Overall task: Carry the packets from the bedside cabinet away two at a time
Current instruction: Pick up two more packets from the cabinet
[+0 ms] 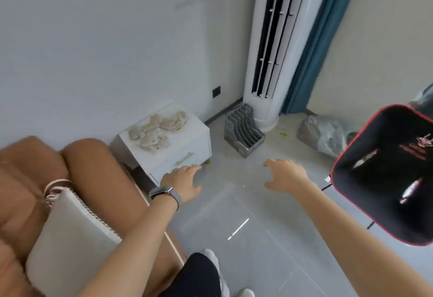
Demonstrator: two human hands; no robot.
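Observation:
Several pale beige packets (157,131) lie scattered on top of the white bedside cabinet (199,140), which stands against the wall beside a sofa. My left hand (184,180), with a watch on the wrist, reaches forward in front of the cabinet's lower drawer, fingers relaxed and empty. My right hand (284,174) is stretched out over the floor to the right of the cabinet, fingers spread and holding nothing. Both hands are short of the packets.
A brown sofa (93,179) with a grey cushion (70,233) fills the left. A grey file rack (243,131), a tall white air conditioner (276,50), a plastic bag (325,136) and a black chair back with red trim (386,172) stand to the right on the tiled floor.

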